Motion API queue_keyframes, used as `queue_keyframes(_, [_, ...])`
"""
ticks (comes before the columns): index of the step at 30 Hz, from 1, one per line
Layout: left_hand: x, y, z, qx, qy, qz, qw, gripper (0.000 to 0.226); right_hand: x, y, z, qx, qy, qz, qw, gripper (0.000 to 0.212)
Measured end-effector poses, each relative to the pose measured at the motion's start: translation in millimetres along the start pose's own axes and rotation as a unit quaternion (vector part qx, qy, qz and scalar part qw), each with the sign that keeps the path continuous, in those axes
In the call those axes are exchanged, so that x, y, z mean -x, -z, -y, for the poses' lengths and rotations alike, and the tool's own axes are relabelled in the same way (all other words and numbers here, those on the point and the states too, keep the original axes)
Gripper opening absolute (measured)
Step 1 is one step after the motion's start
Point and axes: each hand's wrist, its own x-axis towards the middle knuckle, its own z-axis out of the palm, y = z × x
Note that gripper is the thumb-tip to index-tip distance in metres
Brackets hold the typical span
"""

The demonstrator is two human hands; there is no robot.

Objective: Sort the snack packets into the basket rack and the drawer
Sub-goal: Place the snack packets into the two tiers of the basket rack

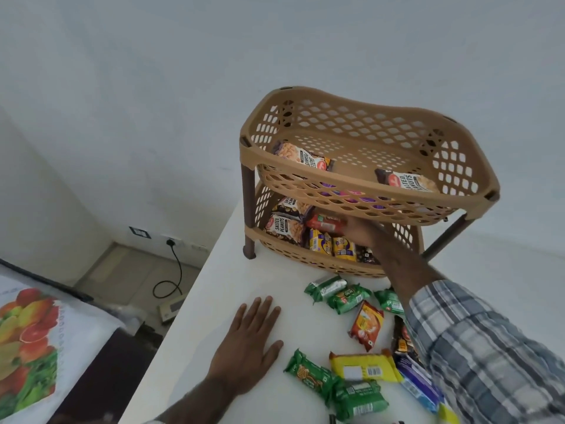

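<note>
A tan two-tier basket rack (305,263) stands at the back of the white table (214,301). Its top basket holds two salted-peanut packets (302,157) (409,182). The lower basket holds more peanut packets (286,229) and yellow-purple packets (319,241). My right hand (365,235) reaches into the lower basket and holds the end of a red packet (325,223); the grip is blurred. My left hand (250,341) lies flat on the table, fingers straight. Loose on the table are green packets (348,298), an orange packet (367,324), a yellow packet (363,367) and a blue packet (419,384).
The table's left edge runs diagonally past my left hand. Below it, a fruit-print cloth (27,347) covers a surface at the far left. A black cable (171,270) loops on the floor from a wall socket. A plain white wall stands behind the rack.
</note>
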Motion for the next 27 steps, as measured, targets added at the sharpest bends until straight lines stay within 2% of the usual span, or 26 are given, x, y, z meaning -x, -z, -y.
queue_keyframes(4, [-0.1, 0.5, -0.3, -0.005, -0.004, 0.004, 1.000, 0.067, 59.5, 4.2, -5.8, -0.018, -0.004, -0.078, 0.997, 0.037])
queue_keyframes(8, [-1.2, 0.1, 1.5, -0.005, -0.004, 0.007, 1.000, 0.068, 145.5, -3.2, -1.6, -0.066, 0.001, -0.180, 0.981, 0.023])
queue_keyframes(11, [0.6, 2.0, 3.2, 0.020, -0.019, 0.016, 1.000, 0.072, 204.8, -28.4, 0.2, -0.095, -0.032, -0.227, 0.969, 0.026])
queue_keyframes(13, [4.5, 7.8, -1.1, 0.069, -0.054, 0.031, 0.996, 0.078, 235.2, -51.3, -1.1, -0.099, -0.059, -0.208, 0.971, 0.026])
queue_keyframes(17, [18.1, 15.8, -27.6, 0.112, -0.143, 0.062, 0.981, 0.087, 272.8, -92.7, -2.4, -0.095, -0.055, -0.156, 0.982, 0.023])
queue_keyframes(20, [21.7, 6.1, -45.8, 0.078, -0.198, 0.020, 0.977, 0.065, 285.4, -115.0, 5.5, -0.086, -0.037, -0.124, 0.988, 0.031])
queue_keyframes(22, [18.5, 7.5, -54.7, 0.076, -0.204, 0.007, 0.976, 0.051, 286.6, -124.7, 9.4, -0.066, -0.002, -0.120, 0.991, 0.035])
queue_keyframes(27, [14.6, 28.7, -66.8, 0.119, -0.193, -0.018, 0.974, 0.049, 282.2, -131.9, 20.4, 0.010, 0.060, -0.087, 0.994, 0.054])
